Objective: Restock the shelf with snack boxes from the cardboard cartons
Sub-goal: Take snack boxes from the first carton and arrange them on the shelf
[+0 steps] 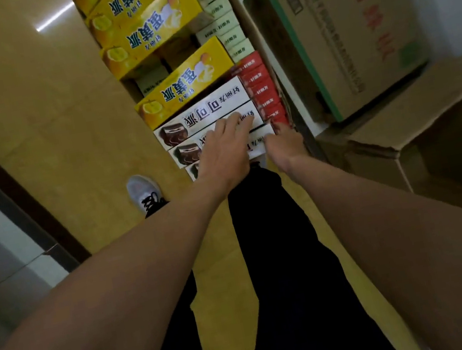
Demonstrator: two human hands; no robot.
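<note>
A long open cardboard carton [256, 37] lies on the floor ahead of me. It holds yellow snack boxes [160, 26], white chocolate-pie boxes [205, 108], pale green boxes [225, 24] and red boxes [261, 89]. My left hand [225, 148] rests flat on the second white box [185, 152], fingers spread across its top. My right hand [284, 142] is at the right end of the nearest white box [259, 143]. Its fingers curl down over that end, beside the red boxes. Their tips are hidden.
A tall closed carton with a green edge [352, 30] stands right of the open one. An open brown carton [433, 139] sits nearer on the right. My black trouser legs [284, 258] and a grey shoe [146, 192] are below. A dark door frame [9, 183] runs along the left.
</note>
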